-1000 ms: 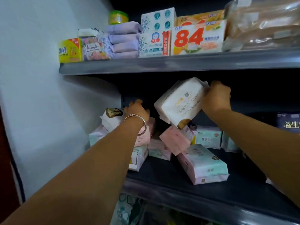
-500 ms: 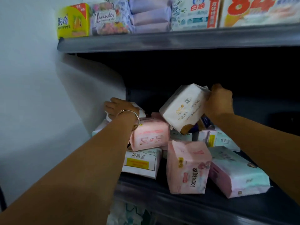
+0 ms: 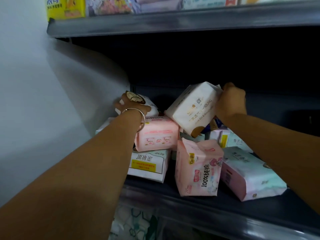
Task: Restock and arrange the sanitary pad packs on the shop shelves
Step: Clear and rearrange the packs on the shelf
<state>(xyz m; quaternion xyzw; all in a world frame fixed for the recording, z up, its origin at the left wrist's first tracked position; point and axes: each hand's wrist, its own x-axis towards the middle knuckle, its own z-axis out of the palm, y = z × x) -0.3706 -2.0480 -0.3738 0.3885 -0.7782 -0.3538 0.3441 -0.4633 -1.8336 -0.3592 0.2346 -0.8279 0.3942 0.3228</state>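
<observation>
My right hand (image 3: pixel 231 103) grips a white pad pack (image 3: pixel 192 108) by its end and holds it tilted above the pile. At the pile's far left, next to the wall, my left hand (image 3: pixel 129 106) grips a white pack with a brown emblem (image 3: pixel 138 101). Beneath lie a pink pack (image 3: pixel 157 134) on a white pack with a yellow label (image 3: pixel 147 164). A pink pack marked 100% (image 3: pixel 199 168) stands upright in front. A mint and pink pack (image 3: pixel 249 174) lies to its right on the dark shelf (image 3: pixel 199 210).
The shelf above (image 3: pixel 173 23) carries a yellow box (image 3: pixel 65 7) and more packs. A white wall (image 3: pixel 34 92) closes the left side. More packs (image 3: pixel 226 137) lie behind the pile. Goods show on the shelf below (image 3: pixel 135 222).
The view has tilted downward. My left hand slid further left and now grips the emblem pack. My right hand still holds the white pack at about the same spot.
</observation>
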